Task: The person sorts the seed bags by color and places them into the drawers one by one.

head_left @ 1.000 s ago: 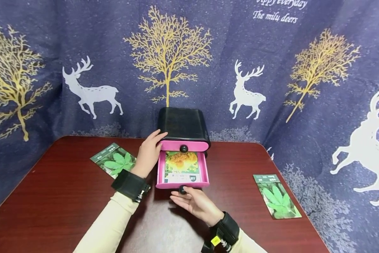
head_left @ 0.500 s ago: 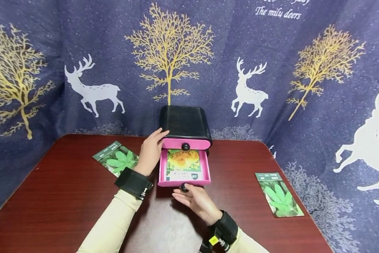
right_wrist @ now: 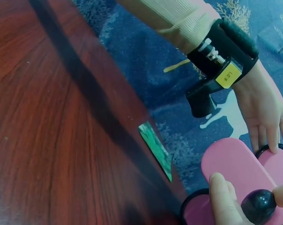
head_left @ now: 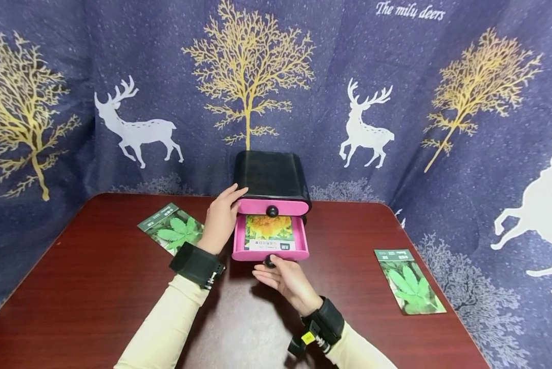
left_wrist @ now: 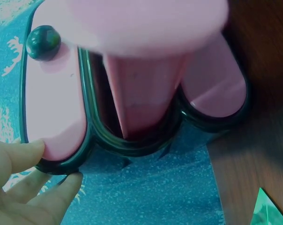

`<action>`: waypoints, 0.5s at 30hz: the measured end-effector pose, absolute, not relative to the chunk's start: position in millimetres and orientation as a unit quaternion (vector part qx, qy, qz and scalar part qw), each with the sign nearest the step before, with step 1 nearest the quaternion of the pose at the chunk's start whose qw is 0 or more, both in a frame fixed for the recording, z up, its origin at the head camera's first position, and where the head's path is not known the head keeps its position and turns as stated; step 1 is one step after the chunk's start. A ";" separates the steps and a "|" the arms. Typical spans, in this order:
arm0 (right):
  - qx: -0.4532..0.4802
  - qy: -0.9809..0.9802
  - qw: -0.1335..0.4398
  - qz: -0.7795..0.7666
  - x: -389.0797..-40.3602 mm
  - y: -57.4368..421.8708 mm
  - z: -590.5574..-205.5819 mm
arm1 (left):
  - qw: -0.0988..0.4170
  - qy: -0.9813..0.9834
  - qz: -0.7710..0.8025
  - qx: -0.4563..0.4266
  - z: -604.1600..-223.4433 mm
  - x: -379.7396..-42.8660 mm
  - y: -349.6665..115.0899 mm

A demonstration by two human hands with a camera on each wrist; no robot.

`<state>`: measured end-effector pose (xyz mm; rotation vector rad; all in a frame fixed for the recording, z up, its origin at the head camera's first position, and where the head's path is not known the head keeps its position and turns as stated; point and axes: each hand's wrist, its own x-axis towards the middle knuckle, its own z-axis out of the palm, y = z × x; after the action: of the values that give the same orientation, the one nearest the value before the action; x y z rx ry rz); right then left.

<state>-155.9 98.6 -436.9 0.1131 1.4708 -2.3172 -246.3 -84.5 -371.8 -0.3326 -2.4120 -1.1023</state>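
Note:
A black drawer cabinet (head_left: 271, 177) with pink drawer fronts stands at the back of the table in the head view. Its middle drawer (head_left: 253, 255) is pulled part way out, with an orange-flower packet (head_left: 269, 228) lying inside. My right hand (head_left: 291, 286) pinches that drawer's black knob (right_wrist: 258, 206) between thumb and fingers. My left hand (head_left: 221, 220) steadies the cabinet's left side, its fingers fairly straight against the case and its thumb on the end of the top drawer front (left_wrist: 57, 103). The bottom drawer front (left_wrist: 216, 79) sits flush in the left wrist view.
One green-leaf packet (head_left: 176, 228) lies left of the cabinet, partly behind my left hand. Another leaf packet (head_left: 410, 282) is near the table's right edge. A blue cloth (head_left: 313, 102) with deer and trees hangs directly behind the reddish-brown table (head_left: 96, 287).
The middle drawer has slid inward, my right hand moving with it on the knob, so less of the flower packet shows. My left hand keeps its place on the cabinet.

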 end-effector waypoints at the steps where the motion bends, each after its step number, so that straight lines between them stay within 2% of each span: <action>1: 0.039 0.526 0.195 -0.827 -157.1 97.7 -436.5 | 0.234 -0.877 -0.401 -0.122 -371.1 -246.5 -84.6; 15: 0.058 0.512 0.169 -0.840 -183.4 95.7 -435.8 | 0.235 -0.877 -0.401 -0.120 -373.3 -246.4 -83.6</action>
<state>-183.4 95.7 -435.8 0.1642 1.4569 -2.3879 -246.4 -83.6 -373.3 -0.3298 -2.4063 -1.0997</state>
